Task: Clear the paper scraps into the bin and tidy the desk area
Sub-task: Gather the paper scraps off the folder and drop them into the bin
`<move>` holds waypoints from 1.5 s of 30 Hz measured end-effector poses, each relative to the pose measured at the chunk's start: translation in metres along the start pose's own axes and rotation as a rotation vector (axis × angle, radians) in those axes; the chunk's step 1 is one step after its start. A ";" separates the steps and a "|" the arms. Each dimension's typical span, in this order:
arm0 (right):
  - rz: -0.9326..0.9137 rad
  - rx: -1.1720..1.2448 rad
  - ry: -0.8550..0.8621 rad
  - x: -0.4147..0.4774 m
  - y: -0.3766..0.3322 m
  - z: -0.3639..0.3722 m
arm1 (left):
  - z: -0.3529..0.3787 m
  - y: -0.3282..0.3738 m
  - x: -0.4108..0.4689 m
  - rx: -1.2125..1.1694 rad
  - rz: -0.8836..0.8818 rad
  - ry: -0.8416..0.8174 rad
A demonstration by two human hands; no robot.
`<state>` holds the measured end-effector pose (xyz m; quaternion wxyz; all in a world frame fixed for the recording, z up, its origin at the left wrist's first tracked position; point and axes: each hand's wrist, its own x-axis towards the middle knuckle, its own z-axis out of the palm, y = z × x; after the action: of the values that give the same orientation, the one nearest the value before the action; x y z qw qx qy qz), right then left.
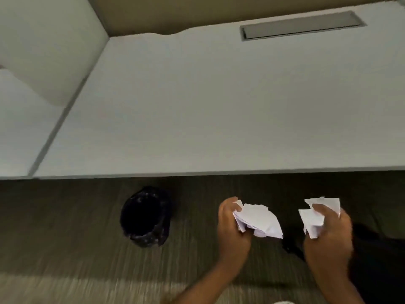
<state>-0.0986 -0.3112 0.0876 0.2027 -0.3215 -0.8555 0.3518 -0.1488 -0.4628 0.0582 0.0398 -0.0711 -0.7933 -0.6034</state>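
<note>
Standing at the front edge of a white desk (219, 110), I hold a bunch of torn paper in each fist above the carpeted floor (65, 249). My left hand (232, 229) is curled tight around a fan of white paper scraps (258, 220), the sheets sticking out to the right past my thumb and fingers. My right hand (328, 235) is closed the same way on a second, crumpled bunch of scraps (313, 218), its points rising above my knuckles.

The bin (145, 217), lined with a black bag and with its mouth open upward, stands on the floor just in front of the desk edge, off to the left of both hands. My left hand is the nearer of the two; the right is well apart from the bin, with the left hand and its paper between. Neither bunch is over the opening yet, so both loads have to travel leftward before I let go, and the left one looks likely to arrive first.

The desk top shows no scraps in this view; only a long grey cable hatch (302, 25) lies flush near its back edge. The picture is blurred, so I cannot count the individual pieces.
</note>
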 end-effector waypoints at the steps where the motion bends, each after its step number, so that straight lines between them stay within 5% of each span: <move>1: -0.039 0.012 -0.039 -0.014 -0.016 0.026 | -0.030 -0.015 0.002 0.017 -0.033 0.055; 8: -0.129 0.104 -0.434 -0.114 -0.085 0.223 | -0.221 -0.143 0.001 0.163 -0.196 0.398; 14: -0.278 0.123 -0.817 -0.159 -0.104 0.400 | -0.303 -0.279 0.026 0.339 -0.282 0.589; 21: -0.427 0.074 -0.889 -0.177 -0.084 0.557 | -0.323 -0.425 0.059 0.455 -0.476 0.520; 27: -0.307 -0.085 -1.206 -0.175 -0.071 0.645 | -0.322 -0.486 0.082 0.406 -0.538 0.113; 32: -0.140 0.009 -1.154 -0.170 -0.078 0.635 | -0.327 -0.487 0.074 0.531 -0.547 0.052; 37: -0.278 0.248 -0.999 -0.144 -0.087 0.552 | -0.311 -0.444 0.069 0.494 -0.459 0.099; 42: -0.599 0.015 -0.779 -0.097 -0.076 0.447 | -0.248 -0.363 0.078 0.726 -0.347 -0.149; 45: -0.432 -0.236 -0.695 -0.066 -0.049 0.376 | -0.193 -0.308 0.078 0.912 -0.311 -0.335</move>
<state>-0.2869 -0.5613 -0.1370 -0.0668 -0.0181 -0.9550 0.2885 -0.2801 -0.7246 -0.1716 -0.1512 -0.0232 -0.9726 -0.1748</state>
